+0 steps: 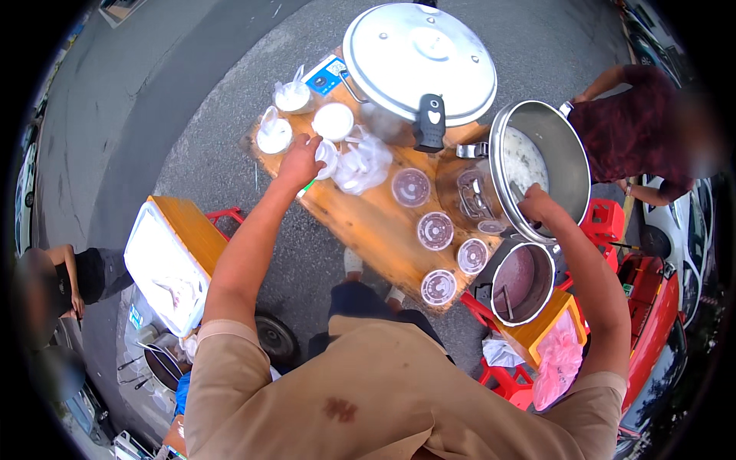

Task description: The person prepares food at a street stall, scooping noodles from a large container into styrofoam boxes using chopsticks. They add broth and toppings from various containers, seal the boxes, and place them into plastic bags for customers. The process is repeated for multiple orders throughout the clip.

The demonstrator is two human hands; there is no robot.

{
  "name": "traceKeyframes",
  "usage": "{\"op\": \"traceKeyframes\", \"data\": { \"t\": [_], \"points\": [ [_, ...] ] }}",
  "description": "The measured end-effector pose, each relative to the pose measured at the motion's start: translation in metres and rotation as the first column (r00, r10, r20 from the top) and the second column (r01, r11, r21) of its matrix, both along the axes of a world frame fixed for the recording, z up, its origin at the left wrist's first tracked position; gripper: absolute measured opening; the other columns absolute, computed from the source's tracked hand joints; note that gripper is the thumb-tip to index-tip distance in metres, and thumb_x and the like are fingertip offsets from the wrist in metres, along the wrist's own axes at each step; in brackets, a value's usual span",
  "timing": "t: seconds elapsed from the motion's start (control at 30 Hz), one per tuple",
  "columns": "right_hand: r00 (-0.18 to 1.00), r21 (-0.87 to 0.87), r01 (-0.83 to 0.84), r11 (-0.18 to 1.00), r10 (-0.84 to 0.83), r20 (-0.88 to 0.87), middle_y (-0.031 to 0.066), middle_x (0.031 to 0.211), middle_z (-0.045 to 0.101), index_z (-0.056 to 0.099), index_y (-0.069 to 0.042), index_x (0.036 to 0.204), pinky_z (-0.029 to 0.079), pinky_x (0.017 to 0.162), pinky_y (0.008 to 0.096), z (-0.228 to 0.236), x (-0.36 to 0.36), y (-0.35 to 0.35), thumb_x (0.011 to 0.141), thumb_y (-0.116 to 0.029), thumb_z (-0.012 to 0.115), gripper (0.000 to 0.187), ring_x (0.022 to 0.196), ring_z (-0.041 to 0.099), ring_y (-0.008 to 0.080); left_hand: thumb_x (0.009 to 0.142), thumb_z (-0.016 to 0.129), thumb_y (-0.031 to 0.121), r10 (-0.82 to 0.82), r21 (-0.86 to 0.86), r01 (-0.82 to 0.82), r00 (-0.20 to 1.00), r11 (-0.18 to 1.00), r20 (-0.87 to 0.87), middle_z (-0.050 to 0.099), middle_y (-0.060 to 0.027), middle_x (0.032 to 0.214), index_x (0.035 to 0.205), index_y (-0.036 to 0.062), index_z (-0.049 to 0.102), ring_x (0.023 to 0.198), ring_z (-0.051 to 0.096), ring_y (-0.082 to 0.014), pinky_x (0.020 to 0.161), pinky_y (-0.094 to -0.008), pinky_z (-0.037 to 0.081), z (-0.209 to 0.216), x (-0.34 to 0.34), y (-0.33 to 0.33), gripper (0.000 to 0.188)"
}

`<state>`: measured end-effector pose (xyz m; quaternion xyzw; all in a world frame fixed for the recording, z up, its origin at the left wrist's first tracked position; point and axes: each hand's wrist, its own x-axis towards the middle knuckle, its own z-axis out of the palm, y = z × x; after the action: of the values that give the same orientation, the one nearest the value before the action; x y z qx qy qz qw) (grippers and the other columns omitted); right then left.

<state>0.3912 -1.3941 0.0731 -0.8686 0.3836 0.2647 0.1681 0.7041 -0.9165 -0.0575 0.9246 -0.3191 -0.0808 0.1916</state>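
Observation:
My left hand (300, 161) is at the far left part of the wooden table (360, 230), its fingers closed on the rim of a white plastic tub (328, 159). Beside that tub lie a crumpled clear plastic bag (364, 161) and another white tub (333, 122). Over the near rim of a tall steel pot (569, 165), my right hand (539, 205) is closed around the handle of a ladle (514, 190). The ladle's lower end is hidden. White, soupy food (524, 157) with darker bits shows inside this pot.
A large lidded pressure cooker (420, 57) stands at the far edge. Several clear-lidded cups (435, 231) line the table. A smaller pot (524, 284) with purplish food sits near right. Red stools (603, 220) and a person (629, 126) are at right; a white box (165, 264) is at left.

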Motion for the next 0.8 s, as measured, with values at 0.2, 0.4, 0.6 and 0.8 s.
{"op": "traceKeyframes", "data": {
  "t": [0.2,0.4,0.6,0.8],
  "points": [
    [0.994,-0.005,-0.065,0.998,0.065,-0.085,0.0282,0.089,0.069,0.050,0.005,0.115,0.055,0.074,0.0498,0.049,-0.024,-0.040,0.084,-0.013,0.067,0.039,0.087,0.071,0.0444,0.077,0.085,0.017,0.032,-0.200,-0.045,0.997,0.979,-0.066,0.057,-0.0186,0.139,0.139,0.0082,0.057,0.126,0.056,-0.0401,0.107,-0.0461,0.047,0.037,0.012,0.036,0.069],
    [0.922,-0.369,-0.384,0.847,0.373,-0.103,0.0264,0.088,0.069,0.048,-0.001,0.114,0.055,0.077,0.0545,0.150,-0.068,0.022,0.085,-0.006,0.063,0.033,0.090,0.068,0.0490,0.083,0.081,0.013,0.107,-0.464,-0.242,0.948,0.852,-0.299,0.059,-0.0151,0.131,0.141,0.0064,0.055,0.123,0.058,-0.0311,0.104,-0.0387,0.048,0.059,0.024,0.083,0.064],
    [0.944,-0.403,-0.328,0.854,0.278,-0.177,0.0250,0.100,0.072,0.055,-0.002,0.119,0.057,0.084,0.0494,0.099,-0.025,0.031,0.083,-0.007,0.063,0.037,0.097,0.072,0.0415,0.095,0.060,0.016,-0.449,-0.602,-0.554,0.402,0.574,-0.798,0.056,-0.0185,0.131,0.150,0.0045,0.043,0.124,0.059,-0.0318,0.098,-0.0449,0.054,0.105,-0.048,0.086,0.059],
    [0.964,-0.085,-0.024,0.996,0.046,0.263,0.0244,0.102,0.070,0.061,-0.001,0.108,0.054,0.085,0.0454,0.064,-0.045,0.013,0.081,-0.011,0.068,0.030,0.097,0.069,0.0408,0.103,0.050,0.022,-0.687,-0.504,-0.715,0.046,0.484,-0.725,0.049,-0.0242,0.147,0.154,0.0056,0.036,0.133,0.052,-0.0484,0.102,-0.0576,0.052,0.137,-0.141,0.033,0.056]
  ]
}}
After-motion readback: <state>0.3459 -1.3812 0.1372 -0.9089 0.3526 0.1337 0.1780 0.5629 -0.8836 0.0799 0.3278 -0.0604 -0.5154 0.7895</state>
